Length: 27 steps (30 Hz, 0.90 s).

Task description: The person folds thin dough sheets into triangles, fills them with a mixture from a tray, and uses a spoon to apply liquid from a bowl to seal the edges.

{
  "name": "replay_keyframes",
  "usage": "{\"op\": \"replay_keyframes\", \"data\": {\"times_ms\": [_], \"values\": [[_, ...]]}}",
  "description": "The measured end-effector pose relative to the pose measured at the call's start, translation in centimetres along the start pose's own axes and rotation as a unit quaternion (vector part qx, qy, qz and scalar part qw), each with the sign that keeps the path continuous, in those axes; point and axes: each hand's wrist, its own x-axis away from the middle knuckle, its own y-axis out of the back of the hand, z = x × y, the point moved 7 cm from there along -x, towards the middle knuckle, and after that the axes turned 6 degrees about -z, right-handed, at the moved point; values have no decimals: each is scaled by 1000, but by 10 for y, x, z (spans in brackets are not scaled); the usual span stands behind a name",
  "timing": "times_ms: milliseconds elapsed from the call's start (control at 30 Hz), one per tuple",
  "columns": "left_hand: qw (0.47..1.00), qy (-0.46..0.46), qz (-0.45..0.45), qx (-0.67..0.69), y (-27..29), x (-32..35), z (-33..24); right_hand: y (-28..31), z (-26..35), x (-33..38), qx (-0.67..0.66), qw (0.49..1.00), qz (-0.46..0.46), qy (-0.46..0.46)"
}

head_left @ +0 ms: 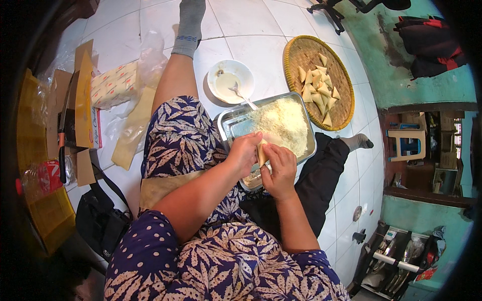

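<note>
Both hands meet over the near part of a metal tray [228, 131]. My left hand [244, 153] and my right hand [279, 169] pinch a small folded pastry wrapper [262, 153] between their fingers, one from each side. Pale crumbly filling [283, 125] is heaped in the tray, just beyond my fingers. A white bowl [217, 70] of whitish paste stands past the tray, with a metal spoon [243, 95] leaning out over the tray's edge. Flat pastry sheets [165, 188] lie across my left thigh.
A round woven tray [292, 70] at the far right holds several folded pastry triangles [321, 93]. More sheets in a plastic bag [133, 128], a patterned packet [114, 86], an opened cardboard box [84, 108] and a black bag [103, 215] lie left. My legs flank the metal tray.
</note>
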Motion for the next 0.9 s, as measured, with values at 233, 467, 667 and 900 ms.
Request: {"op": "replay_keyframes", "data": {"times_ms": [233,467,667,900], "values": [[989,102,99,30,-7,-5,16,-8,-65,14,-396,852,12,-343],[989,75,123,-44,-10,-4,23,-10,-93,41,-374,816,-7,-442],[984,16,133,-115,-12,-6,26,-8,-97,43,-284,891,-27,-354],[974,-46,43,-215,-6,-1,1,1,-74,49,-325,863,-162,-351]]}}
